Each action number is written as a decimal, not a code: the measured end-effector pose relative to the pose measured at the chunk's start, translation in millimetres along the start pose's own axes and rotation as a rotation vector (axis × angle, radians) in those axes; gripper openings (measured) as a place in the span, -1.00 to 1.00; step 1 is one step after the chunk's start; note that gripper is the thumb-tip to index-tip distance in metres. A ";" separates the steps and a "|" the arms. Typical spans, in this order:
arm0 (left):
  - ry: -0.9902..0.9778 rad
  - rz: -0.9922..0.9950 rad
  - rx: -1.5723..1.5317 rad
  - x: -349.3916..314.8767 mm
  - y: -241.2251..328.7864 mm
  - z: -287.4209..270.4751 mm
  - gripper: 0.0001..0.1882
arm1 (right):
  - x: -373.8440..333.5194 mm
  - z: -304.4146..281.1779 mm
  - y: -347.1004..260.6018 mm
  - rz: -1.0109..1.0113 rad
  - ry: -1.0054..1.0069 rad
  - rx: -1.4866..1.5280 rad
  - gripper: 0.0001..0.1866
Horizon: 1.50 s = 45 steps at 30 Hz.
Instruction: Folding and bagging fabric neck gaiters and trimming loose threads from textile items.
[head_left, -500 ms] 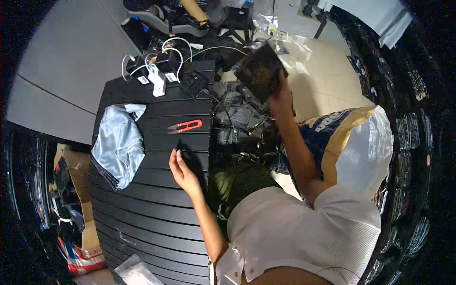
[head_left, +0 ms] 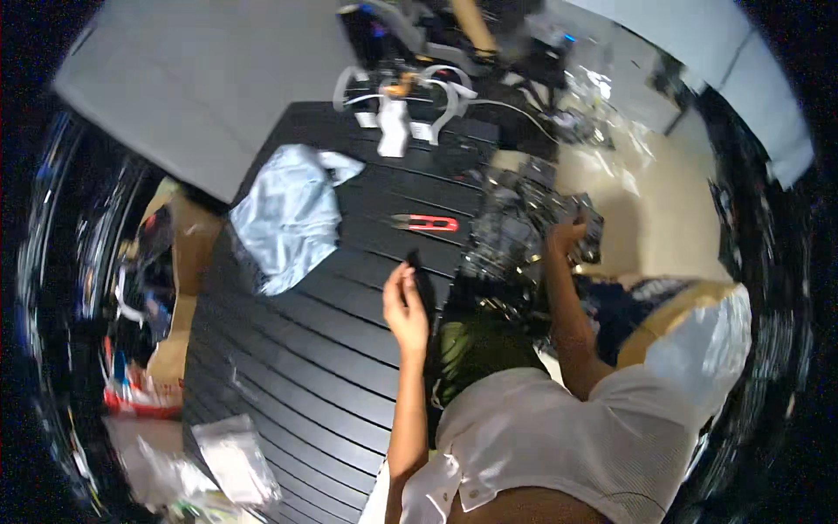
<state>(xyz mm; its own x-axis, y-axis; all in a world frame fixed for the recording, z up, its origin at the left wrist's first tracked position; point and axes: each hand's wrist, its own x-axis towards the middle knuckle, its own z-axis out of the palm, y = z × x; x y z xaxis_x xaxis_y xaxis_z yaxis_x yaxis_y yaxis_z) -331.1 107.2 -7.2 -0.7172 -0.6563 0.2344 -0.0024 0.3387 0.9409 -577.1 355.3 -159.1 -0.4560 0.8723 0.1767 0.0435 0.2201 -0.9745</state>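
Observation:
My left hand [head_left: 407,307] hovers above the black slatted table near its right edge, fingers loosely apart and holding nothing. Beyond its fingertips lie thread snips [head_left: 428,224] with a red handle, blades toward the left. To the left rests a crumpled light-blue satiny cloth [head_left: 292,210]. My right hand [head_left: 566,236] is bent round a dark flat packet [head_left: 593,229], beside a heap of dark plastic-wrapped packets [head_left: 511,218] right of the table. Motion blur hides the exact grip.
A white power strip [head_left: 393,129] with cables stands at the table's far end. Clear plastic bags [head_left: 234,463] lie at the near left by a cardboard box [head_left: 188,253]. An open white-lined sack [head_left: 698,336] stands at the right. Packed shelves line both sides.
My right hand has lowered the dark packet from its raised position toward the heap. The view has swung, shifting the table rightward in the picture. The left hand stays over the table.

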 end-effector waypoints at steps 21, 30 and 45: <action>0.679 0.028 0.144 72.3 -56.4 -137.4 -0.50 | -425.9 31.8 -280.7 -1.590 -1.834 0.386 -0.73; 0.441 0.107 0.505 111.9 -70.2 -137.7 -0.39 | -409.9 79.3 -309.3 -1.063 -2.323 0.382 -0.73; 0.136 -0.072 0.978 108.7 -63.7 -118.5 -0.47 | -309.9 84.0 -624.9 -0.371 -1.490 1.267 -0.72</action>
<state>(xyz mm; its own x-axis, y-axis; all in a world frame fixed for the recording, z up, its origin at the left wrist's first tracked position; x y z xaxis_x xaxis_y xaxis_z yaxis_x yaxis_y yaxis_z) -326.3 -65.6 -12.7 -0.6070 -0.7481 0.2682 -0.6612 0.6626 0.3519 -537.6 -89.3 383.4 -0.5698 -0.2686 0.7767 -0.4469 -0.6919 -0.5671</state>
